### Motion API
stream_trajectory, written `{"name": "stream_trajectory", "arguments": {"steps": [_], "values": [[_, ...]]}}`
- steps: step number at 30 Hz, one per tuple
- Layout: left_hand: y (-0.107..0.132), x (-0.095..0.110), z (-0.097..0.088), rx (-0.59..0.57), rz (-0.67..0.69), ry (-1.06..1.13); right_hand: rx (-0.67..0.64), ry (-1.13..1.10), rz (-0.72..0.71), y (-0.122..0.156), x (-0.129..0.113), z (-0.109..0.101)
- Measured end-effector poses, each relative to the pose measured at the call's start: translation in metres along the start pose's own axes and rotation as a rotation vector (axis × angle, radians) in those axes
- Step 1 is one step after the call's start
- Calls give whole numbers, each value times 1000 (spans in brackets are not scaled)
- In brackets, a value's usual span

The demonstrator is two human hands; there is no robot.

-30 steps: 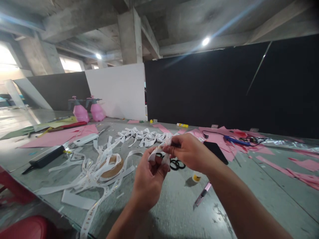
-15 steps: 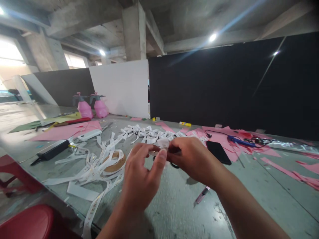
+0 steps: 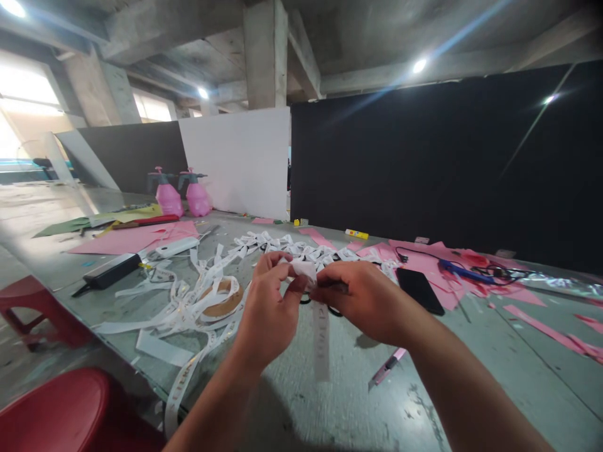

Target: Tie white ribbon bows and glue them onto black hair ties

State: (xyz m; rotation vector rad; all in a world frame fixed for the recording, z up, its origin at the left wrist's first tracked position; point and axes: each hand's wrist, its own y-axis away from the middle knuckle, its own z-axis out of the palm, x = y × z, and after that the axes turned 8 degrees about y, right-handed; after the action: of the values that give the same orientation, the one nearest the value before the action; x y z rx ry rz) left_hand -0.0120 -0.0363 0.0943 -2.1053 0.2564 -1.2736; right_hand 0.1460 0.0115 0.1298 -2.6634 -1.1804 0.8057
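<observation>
A white printed ribbon (image 3: 321, 345) hangs from between my hands, its end dangling over the table. Its upper part is bunched in folds at my fingertips. My left hand (image 3: 276, 301) pinches the folds between thumb and fingers. From the other side my right hand (image 3: 362, 295) closes on the same ribbon with curled fingers. Dark loops show just under the fingers; I cannot tell what they belong to. Behind my hands lies a row of tied white ribbon bows (image 3: 264, 242). Left of my left hand, loose ribbon (image 3: 188, 301) tangles around a cardboard ribbon roll (image 3: 226, 301).
A pink utility knife (image 3: 387, 368) and a black phone (image 3: 419, 290) lie to the right. Pink paper, a blue-handled tool (image 3: 466, 272) and a glue stick (image 3: 357, 234) are farther back. Two pink spray bottles (image 3: 168, 199) stand at back left. Red stools (image 3: 56, 414) flank the table's left edge.
The ribbon's printed end now hangs down below my fingers, where it was not visible before. My left fingers have closed in on the folds. The view has shifted slightly.
</observation>
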Motion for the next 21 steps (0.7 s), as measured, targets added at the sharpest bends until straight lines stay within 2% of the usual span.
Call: {"name": "stream_trajectory", "arguments": {"steps": [4, 6, 8, 10, 12, 21], "values": [[4, -1, 2, 82, 163, -155, -63, -79, -7, -1, 3, -3], [6, -2, 1, 84, 184, -115, -76, -135, -12, -1, 2, -6], [6, -5, 0, -1, 92, 23, -88, -196, -11, -1, 2, -8], [4, -8, -2, -116, -57, 159, -87, -223, 8, -1, 2, -8], [3, -10, -2, -153, -172, 241, -81, -219, 31, -2, 3, -8], [18, -14, 8, 27, -345, 498, 16, -250, 37, -7, 9, 1]]}}
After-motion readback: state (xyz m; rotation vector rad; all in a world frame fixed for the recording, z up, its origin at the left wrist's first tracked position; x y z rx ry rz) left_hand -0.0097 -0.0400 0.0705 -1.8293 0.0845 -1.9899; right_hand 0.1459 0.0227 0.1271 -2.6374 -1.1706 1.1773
